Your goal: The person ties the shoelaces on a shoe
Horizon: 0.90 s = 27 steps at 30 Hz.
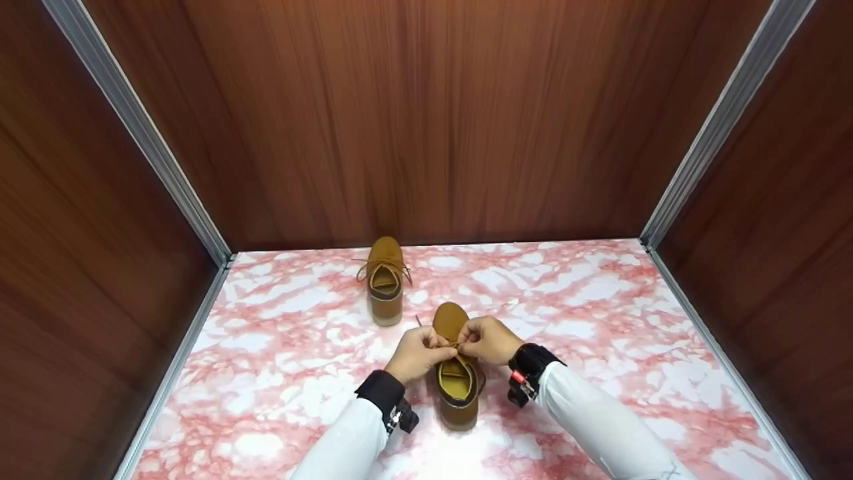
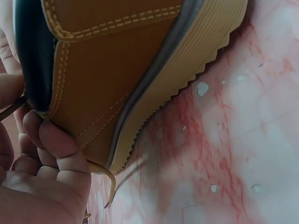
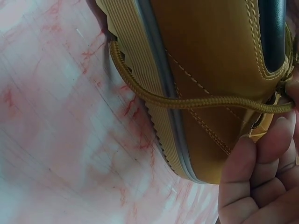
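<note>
A tan lace-up shoe (image 1: 458,415) stands on the red-and-white patterned surface, toe pointing away from me. Both hands meet over its lacing. My left hand (image 1: 418,353) pinches the shoelace between thumb and fingers at the left of the knot area. From the right, my right hand (image 1: 492,340) pinches the lace beside it, thumb and fingertips close to the left thumb. A lace strand (image 3: 187,101) runs down the shoe's right side in the right wrist view. Another lace end (image 2: 111,186) hangs near the sole in the left wrist view. The fingers hide most of the knot.
A matching tan shoe (image 1: 385,308) stands farther back to the left, its laces tied in a bow. Behind it rises a brown wood-grain panel (image 1: 426,133). Side panels with metal edge strips (image 1: 726,120) flank the patterned surface (image 1: 280,380).
</note>
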Tool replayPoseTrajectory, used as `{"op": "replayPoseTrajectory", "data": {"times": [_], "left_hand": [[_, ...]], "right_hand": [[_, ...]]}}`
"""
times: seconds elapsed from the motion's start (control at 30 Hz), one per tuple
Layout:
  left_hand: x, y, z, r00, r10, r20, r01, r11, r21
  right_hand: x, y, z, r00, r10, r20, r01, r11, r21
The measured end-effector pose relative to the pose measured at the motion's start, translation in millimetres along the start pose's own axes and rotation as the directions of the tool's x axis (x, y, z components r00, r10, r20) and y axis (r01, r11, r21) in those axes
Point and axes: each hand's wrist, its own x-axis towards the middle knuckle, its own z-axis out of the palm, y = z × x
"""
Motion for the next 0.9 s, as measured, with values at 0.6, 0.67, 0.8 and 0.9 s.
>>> {"op": "replayPoseTrajectory", "data": {"times": [0.6, 0.67, 0.8, 0.9], "left_hand": [[-2.6, -2.8, 5.9, 0.994, 0.02, -0.11, -0.008, 0.993, 0.114], [-4.0, -3.7, 6.9, 0.992, 0.018, -0.122, -0.004, 0.993, 0.114], [-6.2, -4.8, 8.7, 0.988, 0.015, -0.154, 0.007, 0.99, 0.139], [-7.2, -5.5, 9.4, 0.984, 0.027, -0.177, 0.001, 0.987, 0.159]], "right_hand": [[-4.4, 9.5, -3.8, 0.999, -0.042, 0.021, 0.04, 0.994, 0.102], [-5.2, 11.6, -4.2, 0.999, -0.047, 0.021, 0.044, 0.994, 0.104], [-7.1, 13.8, -2.2, 0.999, -0.051, 0.006, 0.05, 0.993, 0.104], [-8.3, 13.8, 0.7, 0.998, -0.063, -0.011, 0.064, 0.994, 0.093]]}}
